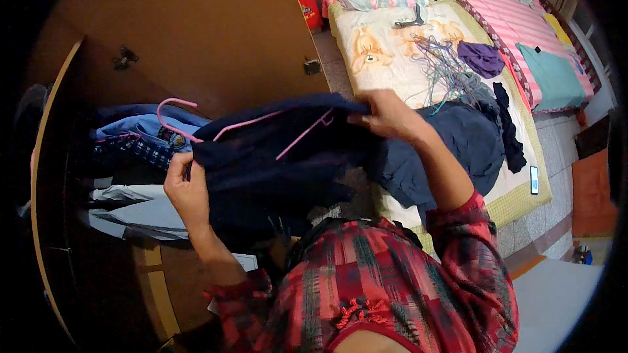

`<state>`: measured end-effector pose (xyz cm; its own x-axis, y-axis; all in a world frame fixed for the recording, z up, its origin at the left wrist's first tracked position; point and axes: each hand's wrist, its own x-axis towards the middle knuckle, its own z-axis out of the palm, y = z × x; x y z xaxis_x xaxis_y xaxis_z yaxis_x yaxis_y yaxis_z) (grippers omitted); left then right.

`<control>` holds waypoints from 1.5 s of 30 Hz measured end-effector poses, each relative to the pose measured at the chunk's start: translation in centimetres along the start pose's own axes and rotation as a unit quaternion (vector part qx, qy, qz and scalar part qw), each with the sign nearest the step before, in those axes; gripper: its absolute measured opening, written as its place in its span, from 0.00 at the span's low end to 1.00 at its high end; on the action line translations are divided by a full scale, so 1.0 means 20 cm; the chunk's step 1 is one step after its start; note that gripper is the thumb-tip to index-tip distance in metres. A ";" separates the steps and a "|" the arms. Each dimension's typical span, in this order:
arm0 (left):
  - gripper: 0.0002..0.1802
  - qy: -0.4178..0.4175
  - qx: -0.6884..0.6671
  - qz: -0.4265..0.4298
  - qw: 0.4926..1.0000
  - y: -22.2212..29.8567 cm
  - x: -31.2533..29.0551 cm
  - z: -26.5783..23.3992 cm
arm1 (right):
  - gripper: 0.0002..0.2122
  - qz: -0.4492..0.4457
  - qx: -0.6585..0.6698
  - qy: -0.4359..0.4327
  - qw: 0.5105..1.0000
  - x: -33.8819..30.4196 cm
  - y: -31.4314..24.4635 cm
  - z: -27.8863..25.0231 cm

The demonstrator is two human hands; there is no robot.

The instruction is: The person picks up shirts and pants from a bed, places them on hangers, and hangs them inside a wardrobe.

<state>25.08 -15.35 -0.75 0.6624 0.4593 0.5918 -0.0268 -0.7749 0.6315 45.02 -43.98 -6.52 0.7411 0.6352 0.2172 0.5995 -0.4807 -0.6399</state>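
Observation:
A dark navy garment [261,180] is stretched between my two hands in front of me. My left hand [188,189] pinches its edge at the left, with thumb and fingers closed on the cloth. At the right, my right hand [391,116] grips the garment's other side. A pink hanger [247,125] lies partly inside the cloth, its hook sticking out above my left hand. Folds of cloth hide part of the hanger. Whether the garment is a jacket or a shirt I cannot tell.
On the left, an open wardrobe [57,85] holds blue clothes [140,121] and pale grey ones [140,206]. The bed [386,78] at right bears tangled wire hangers [441,68], a dark grey garment [451,150], a purple cloth [481,57] and a phone [534,180].

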 end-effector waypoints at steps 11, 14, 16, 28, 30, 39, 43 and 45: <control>0.05 -0.091 0.110 0.232 0.962 0.15 -0.17 0.13 | 0.12 0.096 0.469 0.101 0.872 0.16 -0.13 0.16; 0.04 -0.069 0.080 0.182 0.978 0.17 -0.17 0.23 | 0.15 -0.009 0.124 0.140 0.982 0.15 -0.37 0.21; 0.03 -0.020 0.037 0.078 0.996 0.09 -0.17 0.23 | 0.18 -0.078 0.031 0.111 0.990 0.06 -0.53 0.32; 0.15 0.067 -0.424 -0.003 0.903 -0.14 -0.06 -0.25 | 0.07 -0.327 0.000 0.136 0.935 -0.26 -0.34 0.17; 0.13 0.059 -0.421 -0.004 0.905 -0.14 -0.05 -0.28 | 0.06 -0.326 0.043 0.239 0.914 -0.21 -0.39 -0.02; 0.03 0.011 -0.247 -0.010 0.969 0.00 0.01 -0.38 | 0.10 -0.172 0.301 0.019 0.938 0.15 -0.37 -0.10; 0.04 -0.053 -0.297 -0.054 0.952 -0.01 0.04 -0.43 | 0.06 -0.304 0.274 0.101 0.907 0.17 -0.37 -0.04; 0.05 -0.057 -0.290 -0.068 0.953 0.00 0.02 -0.46 | 0.06 -0.343 0.213 0.158 0.901 0.19 -0.40 -0.05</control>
<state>18.47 -11.08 4.13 0.7661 0.4619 0.4470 -0.3222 -0.3258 0.8888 43.28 -38.37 0.20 0.3291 0.4578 0.8259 0.8295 0.2778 -0.4846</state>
